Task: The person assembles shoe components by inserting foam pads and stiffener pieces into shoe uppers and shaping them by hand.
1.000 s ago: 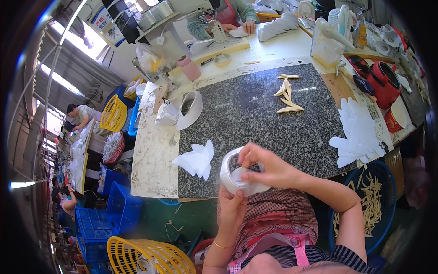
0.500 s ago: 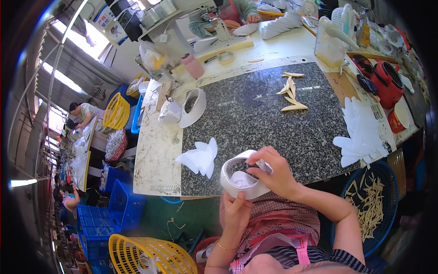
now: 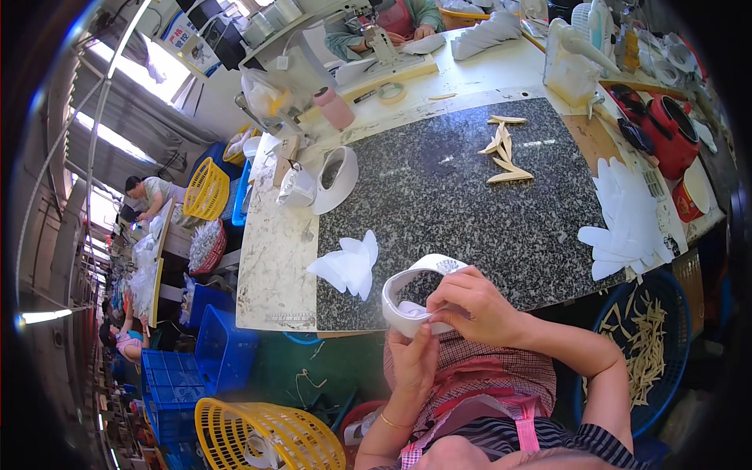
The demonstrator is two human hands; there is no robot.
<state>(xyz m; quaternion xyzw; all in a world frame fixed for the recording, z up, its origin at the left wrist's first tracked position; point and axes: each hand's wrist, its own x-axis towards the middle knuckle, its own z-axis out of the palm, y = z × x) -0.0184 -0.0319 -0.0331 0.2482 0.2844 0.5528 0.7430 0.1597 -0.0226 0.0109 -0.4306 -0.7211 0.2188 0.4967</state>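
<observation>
One white visor-like ring (image 3: 394, 307), seemingly silver-patterned; left hand (image 3: 413, 354), right hand (image 3: 475, 310) both gripping, near speckled slab's (image 3: 462, 215) edge, open surface ahead.

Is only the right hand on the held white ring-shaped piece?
No: the left hand also grips the white ring-shaped piece, from below, with the right hand at its right side.
</observation>
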